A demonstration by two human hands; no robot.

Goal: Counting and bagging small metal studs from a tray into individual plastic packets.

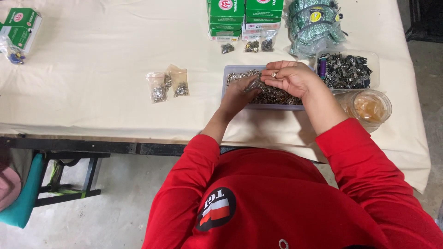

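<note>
A shallow clear tray [228, 73] full of small silver metal rings lies on the white-covered table [92, 97]. My left hand [240, 94] rests over the tray's near side, fingers closed on a small clear plastic bag [255, 84]. My right hand [288, 77] hovers above the tray's right half, fingers curled, pinching a few metal rings [274, 74] at the fingertips. Both arms wear red sleeves.
Two small filled bags [167, 85] lie left of the tray. Green boxes [244, 16] and a bundle of green packets [314, 25] stand behind it. A clear tub of dark metal parts [348, 70] and a plastic cup [369, 107] sit right. A green box [20, 27] is far left.
</note>
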